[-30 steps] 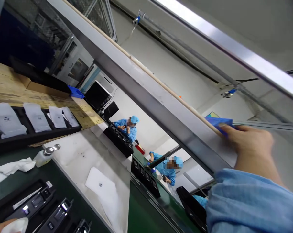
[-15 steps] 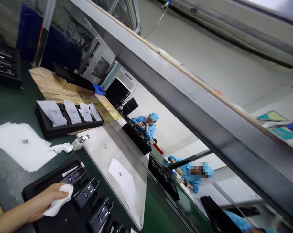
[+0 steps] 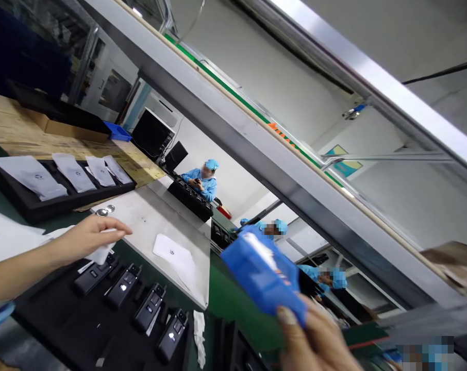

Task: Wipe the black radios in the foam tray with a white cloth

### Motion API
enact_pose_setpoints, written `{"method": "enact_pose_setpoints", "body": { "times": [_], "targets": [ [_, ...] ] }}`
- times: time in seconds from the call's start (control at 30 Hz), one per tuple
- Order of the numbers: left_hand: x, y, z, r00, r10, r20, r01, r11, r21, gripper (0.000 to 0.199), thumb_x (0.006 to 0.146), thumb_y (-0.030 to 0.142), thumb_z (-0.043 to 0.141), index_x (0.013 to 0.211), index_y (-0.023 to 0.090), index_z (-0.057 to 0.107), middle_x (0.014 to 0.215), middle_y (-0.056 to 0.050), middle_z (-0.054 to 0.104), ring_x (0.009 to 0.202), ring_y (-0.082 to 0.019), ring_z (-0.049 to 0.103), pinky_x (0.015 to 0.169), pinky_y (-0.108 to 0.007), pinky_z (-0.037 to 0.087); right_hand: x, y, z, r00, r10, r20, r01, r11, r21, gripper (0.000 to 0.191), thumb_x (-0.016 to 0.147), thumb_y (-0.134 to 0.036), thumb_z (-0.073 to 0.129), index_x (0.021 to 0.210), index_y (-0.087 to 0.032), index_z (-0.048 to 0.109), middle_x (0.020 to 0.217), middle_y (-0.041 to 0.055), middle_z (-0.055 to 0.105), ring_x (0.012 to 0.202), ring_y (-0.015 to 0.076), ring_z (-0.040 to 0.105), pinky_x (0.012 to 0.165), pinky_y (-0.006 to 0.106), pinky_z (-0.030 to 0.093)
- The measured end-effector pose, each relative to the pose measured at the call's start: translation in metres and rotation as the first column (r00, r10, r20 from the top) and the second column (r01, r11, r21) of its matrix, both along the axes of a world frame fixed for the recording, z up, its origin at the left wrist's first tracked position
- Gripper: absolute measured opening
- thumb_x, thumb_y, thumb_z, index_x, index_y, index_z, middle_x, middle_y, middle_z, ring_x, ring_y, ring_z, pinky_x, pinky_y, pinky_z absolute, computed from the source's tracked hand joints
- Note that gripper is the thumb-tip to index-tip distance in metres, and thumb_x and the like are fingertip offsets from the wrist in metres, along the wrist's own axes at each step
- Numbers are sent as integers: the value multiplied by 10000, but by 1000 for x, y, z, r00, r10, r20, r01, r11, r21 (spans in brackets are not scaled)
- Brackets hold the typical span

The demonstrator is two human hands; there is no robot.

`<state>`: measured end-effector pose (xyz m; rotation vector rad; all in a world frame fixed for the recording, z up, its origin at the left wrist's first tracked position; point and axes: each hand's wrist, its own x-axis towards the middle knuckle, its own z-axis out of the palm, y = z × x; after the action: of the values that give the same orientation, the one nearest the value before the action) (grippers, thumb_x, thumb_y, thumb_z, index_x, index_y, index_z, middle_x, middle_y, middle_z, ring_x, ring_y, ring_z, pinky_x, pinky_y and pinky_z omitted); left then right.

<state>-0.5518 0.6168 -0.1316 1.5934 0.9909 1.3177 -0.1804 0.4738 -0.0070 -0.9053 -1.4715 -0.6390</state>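
My left hand (image 3: 84, 239) is over the far edge of a black foam tray (image 3: 59, 319), its fingers closed on a white wipe (image 3: 101, 253) that shows below them. Several dark handheld devices (image 3: 122, 286) with small screens lie in a row in that tray; some screens are lit. On the right, my right hand (image 3: 314, 335) grips a small blue plastic bin (image 3: 252, 273) by its near end, lifted above the green bench. White and orange items show inside the bin, too blurred to name.
A second tray (image 3: 28, 208) holds white pouches. White sheets (image 3: 173, 252) lie on a pale board (image 3: 140, 216). Behind my left hand is a metal-capped bottle (image 3: 102, 212). A crumpled tissue (image 3: 199, 337) lies beside the devices. Co-workers in blue (image 3: 202, 180) sit further along; a shelf beam crosses above.
The view has swung right. My left hand has moved away from the tray's middle toward its far edge. My right hand has come into view, holding the blue bin.
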Motion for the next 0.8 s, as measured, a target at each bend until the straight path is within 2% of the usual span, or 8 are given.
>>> {"method": "enact_pose_setpoints", "body": {
  "times": [0.13,0.27,0.37,0.43,0.5,0.6,0.67,0.8],
  "targets": [
    [24,-15,66,976,-36,-216,102,946,307,226,879,384,627,919,214,770,869,-9,733,805,-148,651,746,-204,454,-16,16,-84,975,180,128,-165,979,-123,24,843,-167,711,837,-188,719,910,54,654,857,186,633,795,318,521],
    [59,-23,99,879,-9,-476,325,741,587,141,896,230,630,902,199,768,812,-1,697,742,-116,634,702,-200,433,-32,22,-128,955,235,179,-220,970,-100,42,854,-142,687,872,-174,707,887,60,653,889,203,618,796,329,518],
    [82,-28,106,731,112,-673,491,599,633,66,840,228,723,876,200,770,811,-11,699,785,-155,644,666,-247,414,-40,18,-141,943,261,205,-244,964,-103,52,868,-125,662,866,-166,694,883,63,658,917,208,605,815,335,513],
    [94,-33,108,624,185,-760,580,542,608,83,802,288,768,819,206,770,788,-19,701,784,-187,647,596,-287,373,-42,15,-146,941,263,214,-241,963,-123,61,881,-122,644,862,-163,685,885,64,658,932,207,598,825,334,510],
    [105,-39,109,541,211,-814,627,545,557,172,780,374,780,763,204,761,748,-30,694,749,-208,642,539,-312,324,-44,13,-150,940,261,218,-235,962,-141,62,891,-121,634,877,-162,678,892,63,657,945,203,590,839,334,508],
    [117,-45,110,451,183,-874,647,608,461,221,723,421,804,755,208,757,729,-43,694,697,-221,623,517,-315,301,-46,12,-153,940,265,214,-232,958,-167,66,905,-127,624,912,-167,676,914,60,656,960,197,581,852,332,505],
    [121,-44,112,400,136,-906,677,622,392,174,684,357,822,779,224,763,745,-40,702,690,-217,610,527,-306,311,-48,12,-154,938,277,207,-242,953,-181,75,911,-131,615,924,-174,675,919,53,659,953,193,584,860,336,502],
    [122,-39,116,269,57,-961,775,581,251,146,684,194,782,812,259,759,801,-24,717,750,-207,601,550,-296,308,-51,11,-154,940,287,184,-251,948,-194,92,918,-142,600,899,-189,677,896,38,670,910,185,605,865,347,498]
  ]
}}
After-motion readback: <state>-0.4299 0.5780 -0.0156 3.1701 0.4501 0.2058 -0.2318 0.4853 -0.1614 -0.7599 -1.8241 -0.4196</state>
